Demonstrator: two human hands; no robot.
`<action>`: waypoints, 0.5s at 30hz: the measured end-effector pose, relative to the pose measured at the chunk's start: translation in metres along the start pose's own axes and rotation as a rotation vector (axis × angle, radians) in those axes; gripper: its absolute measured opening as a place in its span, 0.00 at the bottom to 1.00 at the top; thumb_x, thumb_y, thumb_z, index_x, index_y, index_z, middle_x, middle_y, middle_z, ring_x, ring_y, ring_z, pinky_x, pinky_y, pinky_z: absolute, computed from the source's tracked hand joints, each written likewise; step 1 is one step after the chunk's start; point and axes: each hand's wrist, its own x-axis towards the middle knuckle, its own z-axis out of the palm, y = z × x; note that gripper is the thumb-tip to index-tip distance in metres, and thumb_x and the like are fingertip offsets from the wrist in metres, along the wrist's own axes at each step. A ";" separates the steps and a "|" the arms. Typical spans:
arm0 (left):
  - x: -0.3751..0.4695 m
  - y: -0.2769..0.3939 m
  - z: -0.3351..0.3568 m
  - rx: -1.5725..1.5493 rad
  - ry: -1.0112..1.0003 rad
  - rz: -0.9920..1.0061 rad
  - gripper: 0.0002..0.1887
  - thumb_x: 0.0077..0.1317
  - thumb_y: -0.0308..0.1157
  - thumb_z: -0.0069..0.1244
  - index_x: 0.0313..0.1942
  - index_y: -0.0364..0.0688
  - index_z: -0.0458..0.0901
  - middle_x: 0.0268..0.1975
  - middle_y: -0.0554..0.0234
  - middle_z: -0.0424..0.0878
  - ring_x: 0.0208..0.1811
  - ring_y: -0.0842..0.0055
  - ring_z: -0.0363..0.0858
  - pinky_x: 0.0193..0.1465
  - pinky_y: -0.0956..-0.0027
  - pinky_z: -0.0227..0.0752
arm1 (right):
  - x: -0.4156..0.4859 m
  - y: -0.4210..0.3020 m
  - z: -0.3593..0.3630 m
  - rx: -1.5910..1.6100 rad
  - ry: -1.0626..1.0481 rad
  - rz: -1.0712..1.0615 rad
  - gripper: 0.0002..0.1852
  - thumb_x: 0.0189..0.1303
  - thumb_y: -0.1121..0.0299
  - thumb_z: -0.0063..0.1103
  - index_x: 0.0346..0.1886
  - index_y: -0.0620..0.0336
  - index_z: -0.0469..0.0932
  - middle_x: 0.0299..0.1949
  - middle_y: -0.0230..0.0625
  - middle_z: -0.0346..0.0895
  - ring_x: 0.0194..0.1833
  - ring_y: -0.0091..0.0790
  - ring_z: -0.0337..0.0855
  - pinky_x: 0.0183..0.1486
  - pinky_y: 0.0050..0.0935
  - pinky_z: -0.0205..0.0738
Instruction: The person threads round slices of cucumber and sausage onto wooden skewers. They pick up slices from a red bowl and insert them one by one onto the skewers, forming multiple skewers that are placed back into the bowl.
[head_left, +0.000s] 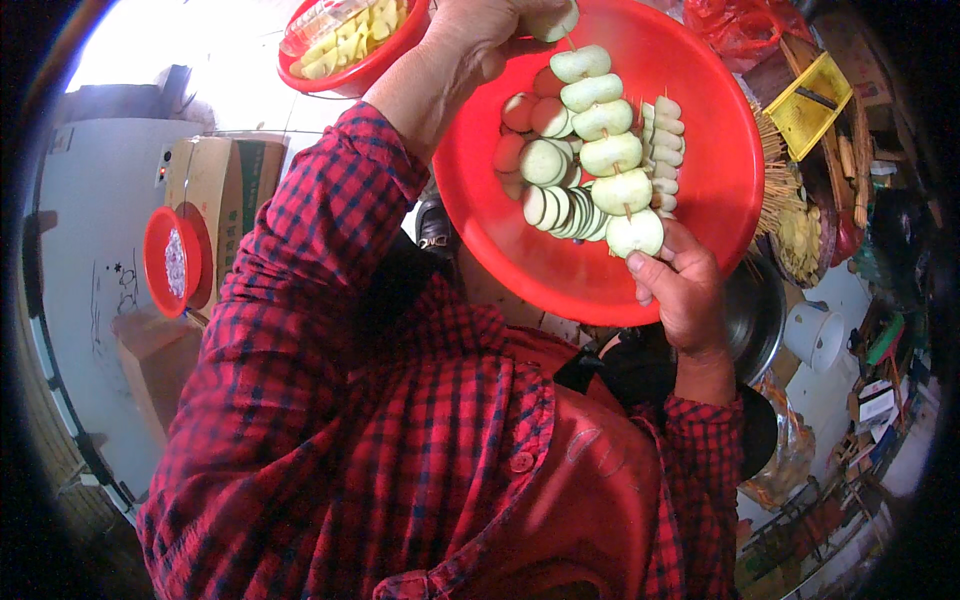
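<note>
A wooden skewer threaded with several pale green round vegetable slices (611, 156) slants between my two hands above a large red plastic basin (517, 281). At its upper end, my left hand (476, 34) grips a slice near the picture's top edge; part of its fingers is cut off or hidden. My right hand (682, 289) pinches the lowest slice (635, 234) between thumb and fingers. Inside the basin, loose round slices (546, 163) lie in overlapping stacks, some in shadow. Another filled skewer (666, 154) rests to their right.
A red bucket (352, 45) of yellow slices stands upper left. On the left, a small red bowl (171, 262) sits by a cardboard box (225, 202). Right of the basin are a yellow slicer (808, 105), wooden skewers (776, 180), a metal basin (756, 319) and a white bucket (814, 337).
</note>
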 end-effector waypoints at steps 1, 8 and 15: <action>-0.008 0.006 0.003 -0.487 0.001 -0.149 0.09 0.72 0.32 0.47 0.36 0.39 0.82 0.35 0.63 0.82 0.39 0.69 0.80 0.47 0.66 0.75 | 0.000 0.001 -0.001 0.001 -0.007 0.001 0.15 0.65 0.70 0.61 0.54 0.58 0.79 0.33 0.25 0.80 0.27 0.17 0.71 0.31 0.21 0.69; -0.002 -0.002 0.004 -0.354 -0.102 -0.103 0.09 0.74 0.33 0.46 0.39 0.41 0.82 0.34 0.66 0.81 0.35 0.75 0.77 0.43 0.69 0.73 | 0.001 0.000 -0.002 -0.014 -0.016 0.024 0.16 0.65 0.70 0.61 0.55 0.58 0.79 0.33 0.23 0.78 0.28 0.15 0.69 0.30 0.20 0.67; 0.005 -0.017 0.011 -0.491 -0.130 -0.177 0.12 0.78 0.35 0.42 0.37 0.43 0.81 0.30 0.71 0.77 0.31 0.78 0.74 0.34 0.71 0.69 | 0.000 0.000 -0.001 0.008 -0.022 0.029 0.18 0.64 0.70 0.60 0.57 0.58 0.78 0.34 0.23 0.78 0.28 0.15 0.69 0.31 0.20 0.67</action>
